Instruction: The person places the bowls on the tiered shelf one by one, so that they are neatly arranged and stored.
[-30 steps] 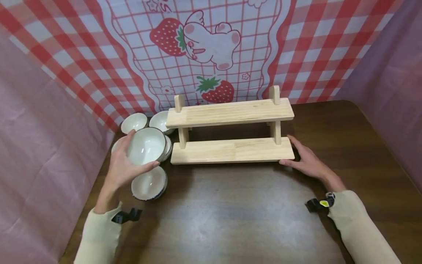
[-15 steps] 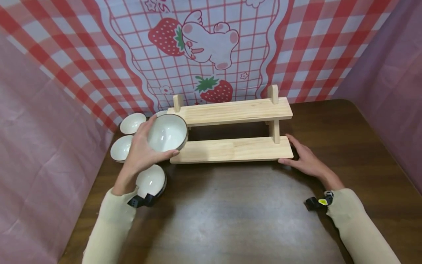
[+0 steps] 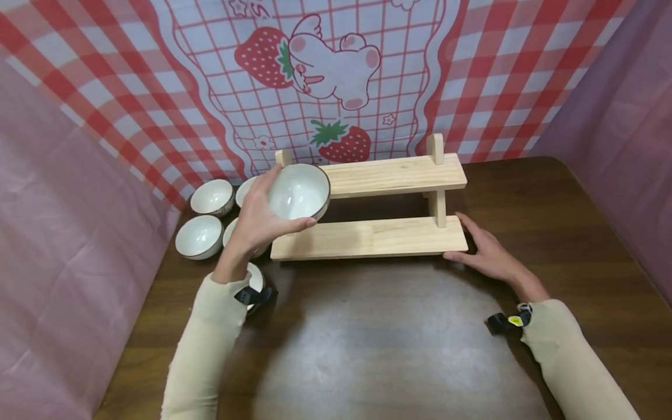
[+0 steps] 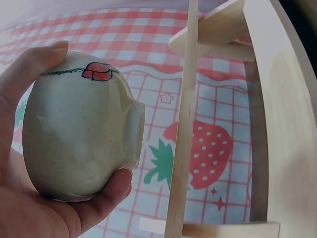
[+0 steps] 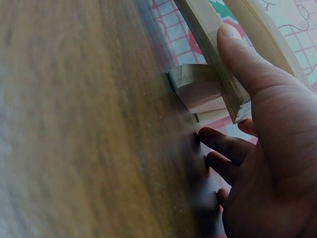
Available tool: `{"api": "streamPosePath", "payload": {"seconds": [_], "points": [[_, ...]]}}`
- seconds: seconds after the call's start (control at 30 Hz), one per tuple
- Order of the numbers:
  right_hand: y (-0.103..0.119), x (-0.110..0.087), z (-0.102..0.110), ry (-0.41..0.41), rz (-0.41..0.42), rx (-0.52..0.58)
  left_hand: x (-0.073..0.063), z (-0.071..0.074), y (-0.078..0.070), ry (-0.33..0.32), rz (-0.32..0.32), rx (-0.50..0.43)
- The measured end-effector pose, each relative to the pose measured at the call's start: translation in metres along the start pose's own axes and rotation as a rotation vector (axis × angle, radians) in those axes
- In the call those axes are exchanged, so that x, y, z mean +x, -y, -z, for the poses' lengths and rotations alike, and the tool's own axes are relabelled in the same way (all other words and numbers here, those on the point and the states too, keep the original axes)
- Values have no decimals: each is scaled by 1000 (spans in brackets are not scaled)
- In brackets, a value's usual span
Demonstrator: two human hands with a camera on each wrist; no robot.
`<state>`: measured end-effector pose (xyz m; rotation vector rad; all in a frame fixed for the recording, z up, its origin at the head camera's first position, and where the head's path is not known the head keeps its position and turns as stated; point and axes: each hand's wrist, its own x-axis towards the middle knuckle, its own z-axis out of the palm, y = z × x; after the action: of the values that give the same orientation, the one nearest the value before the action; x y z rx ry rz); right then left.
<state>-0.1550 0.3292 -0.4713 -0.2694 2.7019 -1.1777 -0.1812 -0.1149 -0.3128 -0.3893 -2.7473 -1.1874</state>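
Note:
My left hand (image 3: 257,219) holds a white bowl (image 3: 299,192) by its rim and underside, raised before the left part of a two-tier wooden shelf (image 3: 367,238). The bowl's mouth tilts toward the head camera. In the left wrist view, the bowl (image 4: 79,134) shows a pale outside with a red and green painted motif and a foot ring facing the shelf. My right hand (image 3: 490,254) grips the right end of the lower board, thumb at its front edge. In the right wrist view, that hand's (image 5: 287,144) other fingers curl beneath and behind the board end.
Several more white bowls stand at the table's left, among them a back one (image 3: 212,197) and a front one (image 3: 199,236). My left forearm partly hides others. A checked strawberry cloth (image 3: 336,70) hangs behind the shelf, and pink curtains (image 3: 63,233) flank the brown table (image 3: 367,338).
My left hand has carried the bowl rightward and up from above the other bowls to the shelf's left part. My right hand has stayed on the shelf end.

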Motion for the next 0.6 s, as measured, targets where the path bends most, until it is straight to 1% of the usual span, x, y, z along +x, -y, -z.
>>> {"api": "streamPosePath", "payload": {"seconds": [0.07, 0.17, 0.27, 0.4, 0.6], "points": [[-1, 0, 0, -6, 5, -6, 4, -4, -3, 4, 5, -16], [-2, 0, 0, -11, 4, -13, 11, -10, -7, 20, 37, -35], [-2, 0, 0, -13, 9, -17, 19, -15, -11, 30, 47, -36], [-1, -1, -1, -16, 21, -17, 27, -22, -16, 39, 18, -8], [0, -1, -1, -11, 12, -12, 37, -33, -25, 57, -10, -5]]}}
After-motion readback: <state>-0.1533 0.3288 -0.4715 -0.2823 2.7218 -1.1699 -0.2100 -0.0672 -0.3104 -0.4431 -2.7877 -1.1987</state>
